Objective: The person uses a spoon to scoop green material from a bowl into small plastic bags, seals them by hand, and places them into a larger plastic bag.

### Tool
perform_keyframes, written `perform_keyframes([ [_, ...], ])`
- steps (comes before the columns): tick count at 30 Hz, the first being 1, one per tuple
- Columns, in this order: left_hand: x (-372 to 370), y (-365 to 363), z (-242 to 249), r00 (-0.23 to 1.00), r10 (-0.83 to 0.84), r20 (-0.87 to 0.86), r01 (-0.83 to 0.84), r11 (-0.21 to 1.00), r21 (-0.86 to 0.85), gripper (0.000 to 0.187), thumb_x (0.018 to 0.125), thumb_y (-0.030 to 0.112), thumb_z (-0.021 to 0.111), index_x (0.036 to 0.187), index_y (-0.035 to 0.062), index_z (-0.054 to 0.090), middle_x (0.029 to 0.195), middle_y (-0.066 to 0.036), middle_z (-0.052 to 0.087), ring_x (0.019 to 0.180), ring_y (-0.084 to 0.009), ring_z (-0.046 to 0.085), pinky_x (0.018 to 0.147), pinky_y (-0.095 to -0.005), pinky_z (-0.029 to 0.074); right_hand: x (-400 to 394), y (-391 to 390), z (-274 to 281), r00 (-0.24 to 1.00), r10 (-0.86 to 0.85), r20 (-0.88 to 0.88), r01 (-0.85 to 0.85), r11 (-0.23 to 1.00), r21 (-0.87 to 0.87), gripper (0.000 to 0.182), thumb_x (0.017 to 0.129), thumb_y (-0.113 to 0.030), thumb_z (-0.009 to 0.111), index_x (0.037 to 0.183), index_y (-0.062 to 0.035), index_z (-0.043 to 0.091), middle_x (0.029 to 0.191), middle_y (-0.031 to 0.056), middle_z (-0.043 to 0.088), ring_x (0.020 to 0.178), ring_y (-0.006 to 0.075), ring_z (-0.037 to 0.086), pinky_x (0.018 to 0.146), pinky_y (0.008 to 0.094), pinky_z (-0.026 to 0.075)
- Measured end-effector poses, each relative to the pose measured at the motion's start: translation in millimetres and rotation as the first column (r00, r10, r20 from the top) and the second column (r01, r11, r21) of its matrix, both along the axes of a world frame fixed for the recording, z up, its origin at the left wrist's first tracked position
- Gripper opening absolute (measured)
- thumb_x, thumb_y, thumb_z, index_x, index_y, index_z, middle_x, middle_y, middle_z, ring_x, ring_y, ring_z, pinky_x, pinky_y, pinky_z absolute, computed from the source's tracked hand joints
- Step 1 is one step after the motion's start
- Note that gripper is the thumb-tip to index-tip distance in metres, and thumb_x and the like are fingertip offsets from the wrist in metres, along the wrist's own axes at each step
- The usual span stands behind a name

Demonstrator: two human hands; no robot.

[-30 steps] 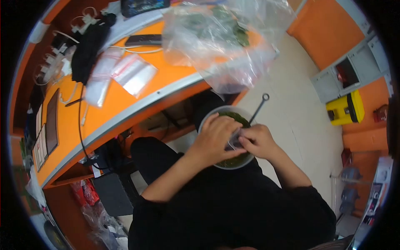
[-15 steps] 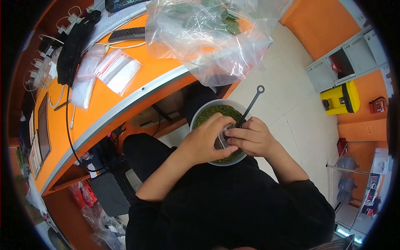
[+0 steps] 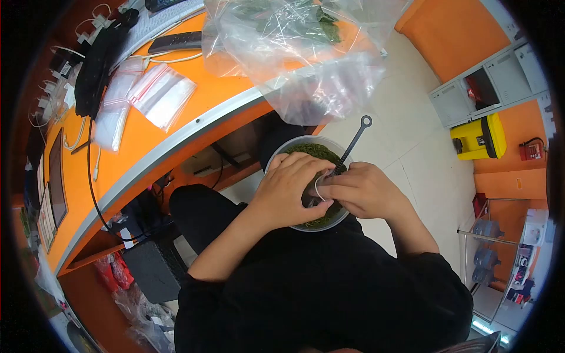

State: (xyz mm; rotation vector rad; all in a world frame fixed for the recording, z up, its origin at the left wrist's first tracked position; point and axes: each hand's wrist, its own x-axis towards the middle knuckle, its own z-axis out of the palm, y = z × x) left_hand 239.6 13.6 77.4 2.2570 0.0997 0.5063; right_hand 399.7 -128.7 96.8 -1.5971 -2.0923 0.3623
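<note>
A pale round tub (image 3: 343, 145) of chopped green leaf bits (image 3: 312, 149) rests at my lap. Over it, my left hand (image 3: 289, 191) curls around a small clear plastic bag (image 3: 313, 191), thumb below and fingers above. The fingers of my right hand (image 3: 368, 191) are closed together at the bag's mouth, with their tips seen through the plastic. What the bag contains is hard to make out. A dark utensil handle with a ringed end (image 3: 355, 138) slants up from the tub beside my right hand; its lower end is hidden.
On the orange desk (image 3: 194, 97) lie flat zip bags (image 3: 162, 97), a black remote (image 3: 176, 42) and cables. A large clear plastic bag (image 3: 306, 70) with green leaves hangs over the desk edge. A yellow bin (image 3: 479, 138) and grey lockers (image 3: 506, 73) stand at the right.
My right fingers have moved from the rim of the small bag further into its mouth. My left hand has spread more over the tub. The view has shifted slightly.
</note>
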Motion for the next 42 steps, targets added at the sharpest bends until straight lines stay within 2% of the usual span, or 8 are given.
perform_keyframes([
  [6, -1, -1, -3, 0.999, -0.032, 0.003, 0.032, 0.997, -0.074, 0.054, 0.069, 0.023, 0.07, 0.119, 0.0092, 0.056, 0.104, -0.009, 0.063, 0.106, -0.03, 0.056, 0.098, -0.0407, 0.035, 4, 7, 19, 1.0, 0.015, 0.013, -0.018, 0.975, 0.224, 0.024, 0.073, -0.004, 0.062, 0.095, -0.013, 0.063, 0.087, 0.0029, 0.064, 0.073, 0.0203, 0.059, 0.068, 0.0294, 0.041],
  [8, -4, 2, -10, 0.995, 0.059, 0.08, -0.043, 0.981, -0.191, 0.051, 0.079, 0.018, 0.067, 0.126, 0.0078, 0.051, 0.11, -0.01, 0.062, 0.105, -0.0242, 0.058, 0.096, -0.039, 0.039, 20, 5, -11, 0.943, -0.223, -0.246, 0.326, 0.763, 0.558, 0.032, 0.078, -0.007, 0.063, 0.11, -0.0098, 0.059, 0.098, 0.005, 0.064, 0.072, 0.0157, 0.055, 0.066, 0.0265, 0.038],
  [10, -6, -1, -18, 0.983, 0.113, 0.145, -0.04, 0.901, -0.432, 0.051, 0.081, 0.014, 0.065, 0.128, 0.0043, 0.047, 0.112, -0.011, 0.06, 0.107, -0.0231, 0.056, 0.098, -0.0384, 0.04, 30, 13, -22, 0.522, -0.558, -0.645, 0.838, 0.477, 0.265, 0.042, 0.086, -0.017, 0.061, 0.125, -0.0067, 0.047, 0.112, 0.0071, 0.061, 0.072, 0.0105, 0.05, 0.065, 0.024, 0.036],
  [14, -5, -6, -20, 0.935, 0.255, 0.246, -0.018, 0.727, -0.686, 0.053, 0.085, 0.011, 0.062, 0.131, -0.0012, 0.04, 0.114, -0.013, 0.056, 0.111, -0.0217, 0.054, 0.099, -0.0368, 0.04, 52, 13, -21, 0.045, -0.451, -0.891, 0.458, 0.802, -0.383, 0.04, 0.096, -0.026, 0.05, 0.129, -0.0059, 0.042, 0.108, 0.0071, 0.061, 0.069, 0.0067, 0.047, 0.065, 0.0218, 0.038],
  [23, -9, -1, -38, 0.872, 0.335, 0.356, 0.005, 0.723, -0.691, 0.049, 0.085, 0.009, 0.061, 0.128, 0.0, 0.04, 0.105, -0.01, 0.053, 0.104, -0.0188, 0.054, 0.096, -0.0343, 0.041, 17, -5, 4, 0.515, -0.204, -0.833, 0.171, 0.976, -0.133, 0.017, 0.098, -0.012, 0.043, 0.109, -0.0012, 0.052, 0.086, 0.0157, 0.066, 0.074, 0.0181, 0.065, 0.065, 0.0295, 0.054],
  [29, -5, -4, -35, 0.855, 0.341, 0.39, 0.017, 0.735, -0.678, 0.049, 0.084, 0.005, 0.061, 0.128, 0.0014, 0.041, 0.105, -0.009, 0.053, 0.103, -0.0165, 0.053, 0.096, -0.0329, 0.042, 9, 3, 2, 0.963, 0.042, -0.265, 0.024, 0.97, 0.242, 0.021, 0.075, 0.005, 0.06, 0.093, -0.0039, 0.054, 0.092, 0.0146, 0.068, 0.076, 0.0293, 0.067, 0.063, 0.0356, 0.053],
  [38, -6, -4, -36, 0.854, 0.377, 0.359, -0.06, 0.757, -0.65, 0.046, 0.082, 0.003, 0.061, 0.125, 0.0014, 0.044, 0.104, -0.008, 0.051, 0.1, -0.0161, 0.054, 0.093, -0.0328, 0.043, -9, -16, -7, 0.853, 0.137, -0.504, -0.07, 0.986, 0.15, 0.01, 0.075, 0.004, 0.059, 0.082, -0.0041, 0.056, 0.089, 0.0138, 0.067, 0.077, 0.0284, 0.067, 0.063, 0.0353, 0.053],
  [42, -4, -6, -36, 0.856, 0.387, 0.343, -0.099, 0.773, -0.626, 0.045, 0.08, 0.001, 0.061, 0.122, 0.0014, 0.046, 0.104, -0.008, 0.05, 0.099, -0.0158, 0.054, 0.092, -0.0326, 0.044, -9, -11, -27, 0.607, -0.136, -0.783, 0.264, 0.964, 0.036, 0.01, 0.093, -0.005, 0.047, 0.103, -0.0026, 0.047, 0.086, 0.0187, 0.066, 0.074, 0.0243, 0.067, 0.064, 0.0318, 0.054],
])
